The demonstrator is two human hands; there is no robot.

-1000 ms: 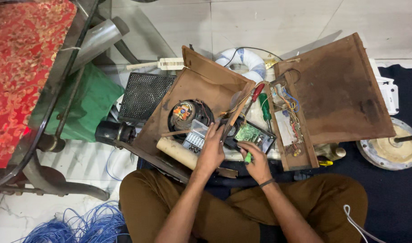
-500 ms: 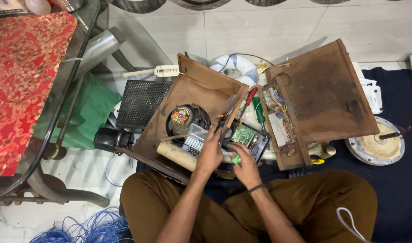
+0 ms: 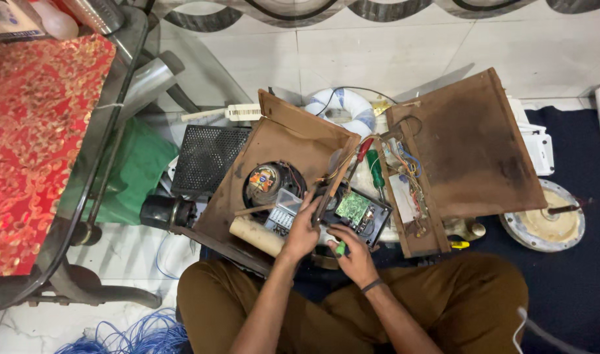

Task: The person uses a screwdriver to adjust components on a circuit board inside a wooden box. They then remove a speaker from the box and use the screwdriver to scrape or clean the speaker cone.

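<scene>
You've got brown trousers (image 3: 444,308) on, bare forearms with no sleeves showing, and a thin dark band (image 3: 372,286) round your right wrist.

Green circuit board (image 3: 352,205), brown wooden panel (image 3: 470,147) — red-gold patterned cloth (image 3: 31,131)

One view only, from a camera worn on the head; it looks almost straight down over the person's lap onto the floor (image 3: 405,59); far enough to take in both forearms, the open box (image 3: 470,144) and the red-covered desk (image 3: 38,144) at the left edge; no second view to overlap.
</scene>
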